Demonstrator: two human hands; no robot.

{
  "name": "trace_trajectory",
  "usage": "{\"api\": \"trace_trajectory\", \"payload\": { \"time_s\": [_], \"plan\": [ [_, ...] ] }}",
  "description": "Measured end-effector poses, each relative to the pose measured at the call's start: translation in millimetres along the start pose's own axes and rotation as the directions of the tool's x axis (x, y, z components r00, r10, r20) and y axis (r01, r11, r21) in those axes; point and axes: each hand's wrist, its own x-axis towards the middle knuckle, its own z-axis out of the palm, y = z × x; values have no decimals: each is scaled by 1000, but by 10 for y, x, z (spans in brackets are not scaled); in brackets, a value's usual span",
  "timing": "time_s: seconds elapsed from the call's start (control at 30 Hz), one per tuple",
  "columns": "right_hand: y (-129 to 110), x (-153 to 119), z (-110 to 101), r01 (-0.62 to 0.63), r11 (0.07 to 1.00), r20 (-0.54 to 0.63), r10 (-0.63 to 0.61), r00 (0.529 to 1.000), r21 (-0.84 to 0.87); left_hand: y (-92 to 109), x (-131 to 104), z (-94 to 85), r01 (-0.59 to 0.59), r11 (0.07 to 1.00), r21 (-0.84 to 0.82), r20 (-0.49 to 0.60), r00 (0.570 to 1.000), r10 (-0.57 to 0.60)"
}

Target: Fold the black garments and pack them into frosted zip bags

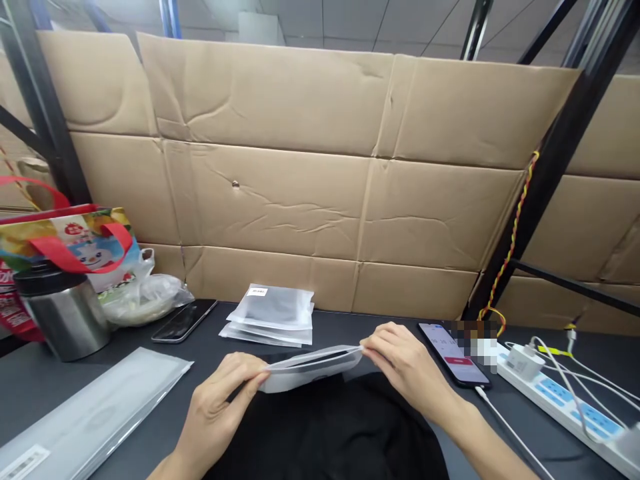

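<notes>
Between my two hands is a frosted plastic bag (310,373), its mouth parted in a narrow slit facing up. My left hand (220,397) pinches the bag's left corner between thumb and fingers. At the opposite corner, my right hand (400,357) pinches the edge in the same way. Black cloth (330,427) lies below the bag, close to my body. Behind the bag, a small stack of flat frosted packets (273,310) rests on the table; the top one carries a white barcode label. Whether the held bag contains anything is hard to see.
Left on the dark table (200,347) lie a long frosted package (95,413), a steel flask (65,313), a dark phone (184,321) and a colourful carrier bag (100,247). To the right are a lit phone (453,353) on a cable and a power strip (560,393). Cardboard (280,187) walls the back.
</notes>
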Motion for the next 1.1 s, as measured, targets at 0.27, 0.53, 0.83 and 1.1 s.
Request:
{"api": "trace_trajectory", "payload": {
  "time_s": [0.27, 0.53, 0.83, 1.1],
  "plan": [
    [144, -50, 20, -17, 1000, -34, 17, 999, -6, -15, -26, -19, 27, 999, 20, -25, 999, -26],
    [-381, 80, 117, 154, 988, -58, -153, 987, 10, 74, -25, 45, 8, 1000, 12, 6, 1000, -8],
    [-601, 83, 142, 57, 951, 42, -73, 996, 304, -148, -203, 185, 124, 979, 164, 379, 908, -178],
    [-687, 2, 338, -37, 993, 322, -1, 947, 111, -272, -301, 340, -77, 971, 225, 403, 915, -21]
  ]
}}
